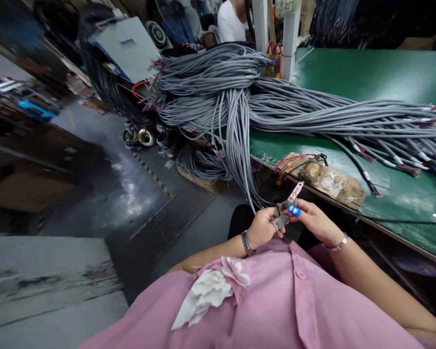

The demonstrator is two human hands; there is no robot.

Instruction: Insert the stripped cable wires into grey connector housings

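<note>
My left hand (263, 228) is closed in front of my body, with grey coverings on its fingertips. A grey cable curves down from the bench and runs into its fingers; the cable's end is hidden there. Close beside it, my right hand (318, 223) is pinched shut, with a blue wrap on a fingertip. From between its fingers a flat pink strip (295, 192) with dark markings sticks up; its lower end is covered. The two hands meet at the fingertips. Behind them hangs the grey cable bundle (238, 131), draped over the bench edge.
On the green bench (352, 72), more grey cables (341, 114) lie with stripped ends to the right. A tape-wrapped block (330, 182) with red and black wires sits at the bench edge. Cable coils (203, 162) lie below, left. A person (230, 22) is behind the bench.
</note>
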